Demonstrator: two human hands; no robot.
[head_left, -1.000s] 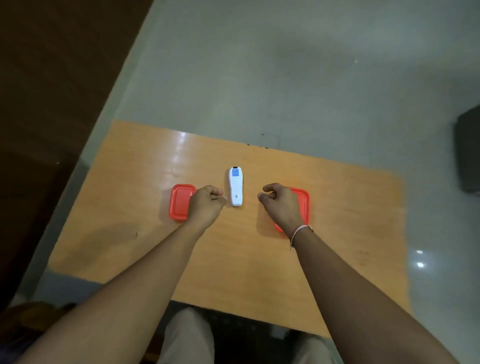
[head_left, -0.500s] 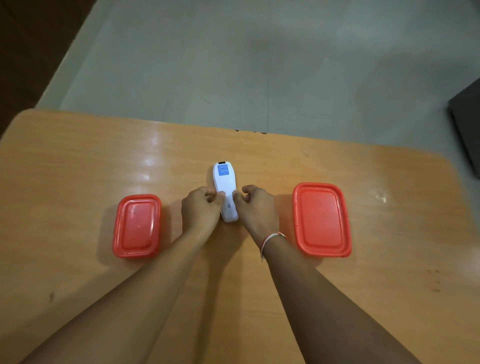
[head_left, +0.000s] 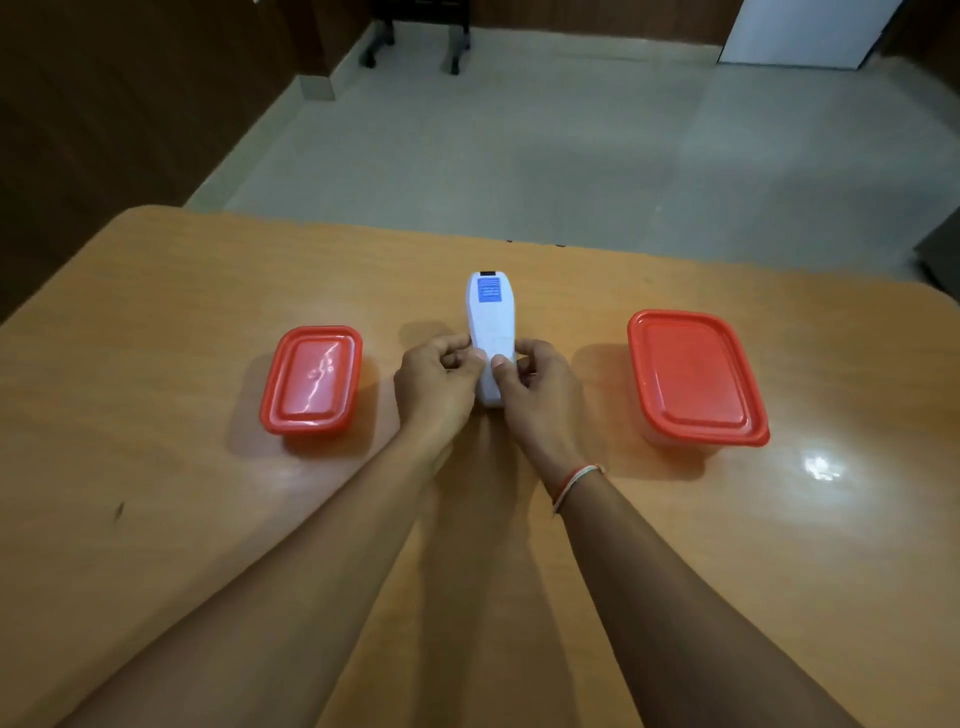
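Note:
A white handheld device (head_left: 490, 317) with a blue label near its far end lies lengthwise at the middle of the orange wooden table (head_left: 156, 519). My left hand (head_left: 439, 384) grips its near part from the left, thumb on top. From the right, my right hand (head_left: 537, 395) grips the same part, thumb pressed on the device's top. The near end of the device is partly hidden between my hands.
A small red-lidded container (head_left: 311, 379) stands left of my hands. A larger red-lidded container (head_left: 693, 376) stands to the right. Beyond the table's far edge lie grey floor, chair legs (head_left: 415, 47), dark wood panelling on the left and a dark object (head_left: 943, 254) at far right.
Both hands came together from beside the device and now hold it on either side, thumbs on top. The camera has moved closer and tilted up, showing more floor.

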